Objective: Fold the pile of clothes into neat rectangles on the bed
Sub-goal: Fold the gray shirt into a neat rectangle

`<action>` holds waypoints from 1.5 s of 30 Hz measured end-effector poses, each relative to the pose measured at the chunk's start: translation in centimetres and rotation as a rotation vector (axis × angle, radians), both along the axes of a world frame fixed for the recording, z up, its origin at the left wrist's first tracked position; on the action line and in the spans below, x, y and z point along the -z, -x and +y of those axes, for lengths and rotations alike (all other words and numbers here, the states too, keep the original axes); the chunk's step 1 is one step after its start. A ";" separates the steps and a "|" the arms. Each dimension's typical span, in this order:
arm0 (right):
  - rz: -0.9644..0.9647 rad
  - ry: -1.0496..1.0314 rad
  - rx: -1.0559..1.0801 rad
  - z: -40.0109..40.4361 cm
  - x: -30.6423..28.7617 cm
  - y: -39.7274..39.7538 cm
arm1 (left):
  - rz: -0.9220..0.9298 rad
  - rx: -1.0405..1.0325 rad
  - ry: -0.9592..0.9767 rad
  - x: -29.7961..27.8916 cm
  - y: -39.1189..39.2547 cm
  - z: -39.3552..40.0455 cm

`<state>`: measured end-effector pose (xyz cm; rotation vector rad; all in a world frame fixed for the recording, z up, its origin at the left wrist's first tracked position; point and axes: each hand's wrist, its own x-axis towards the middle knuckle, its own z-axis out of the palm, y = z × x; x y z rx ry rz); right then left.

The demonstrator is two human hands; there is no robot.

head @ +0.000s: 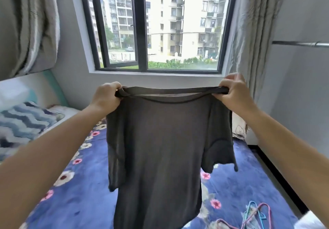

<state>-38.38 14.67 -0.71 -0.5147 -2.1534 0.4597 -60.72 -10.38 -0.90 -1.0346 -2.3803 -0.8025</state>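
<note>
A dark grey short-sleeved T-shirt (160, 148) hangs in the air in front of me, stretched wide at the shoulders, its sleeves drooping at both sides. My left hand (106, 95) grips the left shoulder by the neckline. My right hand (233, 91) pinches the right shoulder at the same height. The shirt's hem falls below the bottom of the frame. Under it lies the bed (80, 184) with a blue flowered sheet. No pile of other clothes shows in this view.
Pink and blue plastic hangers (256, 214) lie on the sheet at the lower right. A zigzag-patterned pillow (23, 123) sits at the left by the headboard. A window (160, 27) with grey curtains is straight ahead; a metal rail (300, 43) juts from the right wall.
</note>
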 end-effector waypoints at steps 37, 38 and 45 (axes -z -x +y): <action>-1.287 0.158 -0.336 -20.2 3.9 -7.8 | -0.869 0.159 0.638 4.1 -8.4 -25.2; -1.262 0.175 -0.344 -20.1 3.9 -7.3 | -0.886 0.148 0.616 3.9 -8.0 -25.6; -1.315 0.056 -0.233 -18.1 7.2 -0.6 | -0.797 0.055 0.582 6.1 -3.1 -25.2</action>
